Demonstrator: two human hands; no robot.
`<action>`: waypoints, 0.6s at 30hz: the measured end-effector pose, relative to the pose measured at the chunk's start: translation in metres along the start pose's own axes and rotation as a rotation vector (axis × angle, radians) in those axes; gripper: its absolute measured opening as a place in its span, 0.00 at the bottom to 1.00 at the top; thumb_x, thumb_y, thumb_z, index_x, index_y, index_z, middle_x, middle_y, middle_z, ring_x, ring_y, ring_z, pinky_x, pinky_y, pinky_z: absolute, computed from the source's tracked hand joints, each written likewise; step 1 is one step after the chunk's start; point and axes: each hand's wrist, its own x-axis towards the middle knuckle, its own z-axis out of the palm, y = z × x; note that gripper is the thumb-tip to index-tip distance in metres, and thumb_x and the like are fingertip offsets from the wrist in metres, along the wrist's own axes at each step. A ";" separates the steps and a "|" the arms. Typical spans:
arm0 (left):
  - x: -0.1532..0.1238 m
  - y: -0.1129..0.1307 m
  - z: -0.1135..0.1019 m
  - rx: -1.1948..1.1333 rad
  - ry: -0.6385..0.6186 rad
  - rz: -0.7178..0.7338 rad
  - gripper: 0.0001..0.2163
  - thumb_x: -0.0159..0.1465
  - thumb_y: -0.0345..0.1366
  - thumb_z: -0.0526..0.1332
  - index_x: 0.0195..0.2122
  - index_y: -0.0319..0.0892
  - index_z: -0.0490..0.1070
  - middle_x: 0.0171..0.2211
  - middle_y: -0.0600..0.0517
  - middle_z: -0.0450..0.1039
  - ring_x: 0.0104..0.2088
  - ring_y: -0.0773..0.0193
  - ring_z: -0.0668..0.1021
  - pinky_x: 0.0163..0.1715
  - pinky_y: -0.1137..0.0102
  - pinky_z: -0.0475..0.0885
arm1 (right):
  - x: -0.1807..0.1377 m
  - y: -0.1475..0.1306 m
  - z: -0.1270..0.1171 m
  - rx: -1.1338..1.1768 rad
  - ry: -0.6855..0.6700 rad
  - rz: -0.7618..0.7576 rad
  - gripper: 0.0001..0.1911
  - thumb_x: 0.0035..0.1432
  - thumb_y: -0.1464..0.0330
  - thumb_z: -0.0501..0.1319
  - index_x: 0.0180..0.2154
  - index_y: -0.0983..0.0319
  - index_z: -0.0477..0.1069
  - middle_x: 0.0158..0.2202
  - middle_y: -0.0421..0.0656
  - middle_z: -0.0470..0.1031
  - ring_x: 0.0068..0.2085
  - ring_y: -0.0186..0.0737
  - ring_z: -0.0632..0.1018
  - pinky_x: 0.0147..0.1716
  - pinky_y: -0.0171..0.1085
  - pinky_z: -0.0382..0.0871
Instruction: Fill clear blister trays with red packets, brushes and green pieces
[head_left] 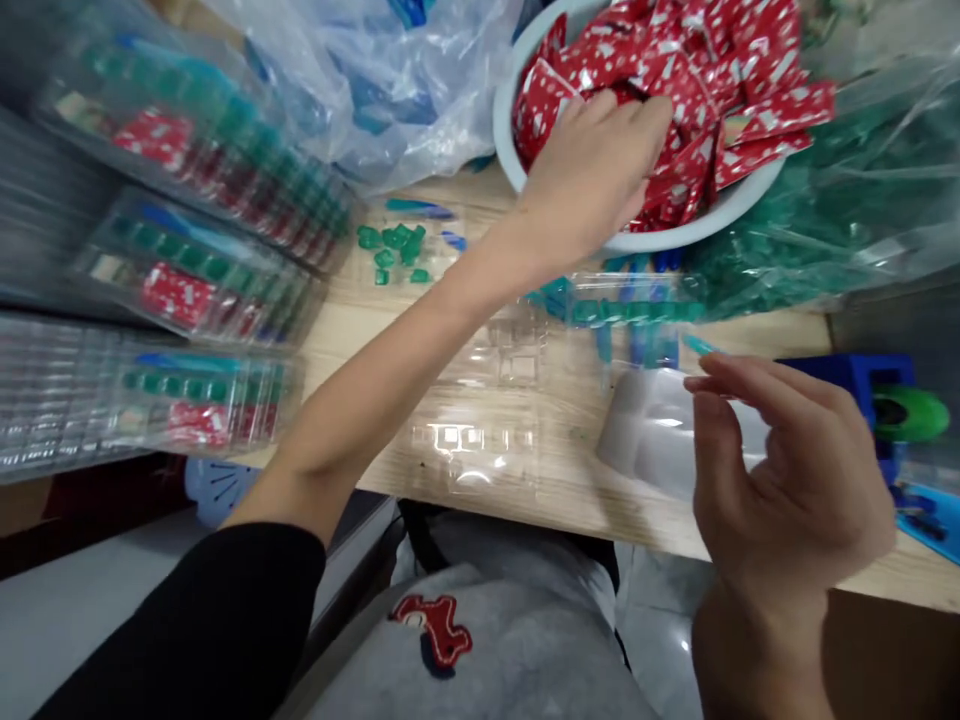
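My left hand (600,165) reaches into a white basin (504,135) heaped with red packets (772,60) printed with white marks. Its fingers curl down onto the packets, and the fingertips are hidden among them. My right hand (795,480) hovers over the table's right side, thumb and forefinger tips brought together in a loose pinch with nothing visible between them. Beneath it lies a whitish translucent plastic piece (649,425). Clear plastic trays (480,440) sit on the wood in front of me. Another clear tray (637,310) holds a row of green pieces.
Stacked clear boxes (202,385) with red packets and green pieces line the left. Loose green pieces (401,245) lie near a plastic bag (375,90) with blue contents. A green-filled bag (847,210) is at right, beside a blue holder with a green roll (911,412).
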 end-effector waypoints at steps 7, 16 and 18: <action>-0.202 0.000 0.029 -0.315 -0.177 0.235 0.10 0.70 0.29 0.52 0.48 0.41 0.69 0.40 0.50 0.77 0.41 0.61 0.77 0.40 0.67 0.73 | -0.023 -0.009 -0.004 0.076 -0.185 -0.021 0.20 0.60 0.78 0.61 0.52 0.57 0.71 0.43 0.44 0.79 0.42 0.39 0.81 0.40 0.38 0.76; -0.251 0.018 0.090 0.139 0.078 0.202 0.13 0.69 0.25 0.50 0.48 0.38 0.72 0.41 0.43 0.74 0.39 0.57 0.72 0.41 0.64 0.68 | 0.024 0.038 0.001 -0.195 -0.329 0.040 0.06 0.63 0.68 0.60 0.37 0.61 0.76 0.34 0.46 0.79 0.37 0.46 0.79 0.36 0.42 0.73; -0.252 0.021 0.092 0.136 0.089 0.237 0.14 0.69 0.25 0.48 0.48 0.37 0.72 0.40 0.44 0.74 0.38 0.58 0.72 0.41 0.65 0.68 | 0.042 0.037 0.012 -0.221 -0.429 -0.005 0.09 0.64 0.68 0.58 0.37 0.62 0.76 0.34 0.48 0.79 0.38 0.48 0.79 0.37 0.43 0.71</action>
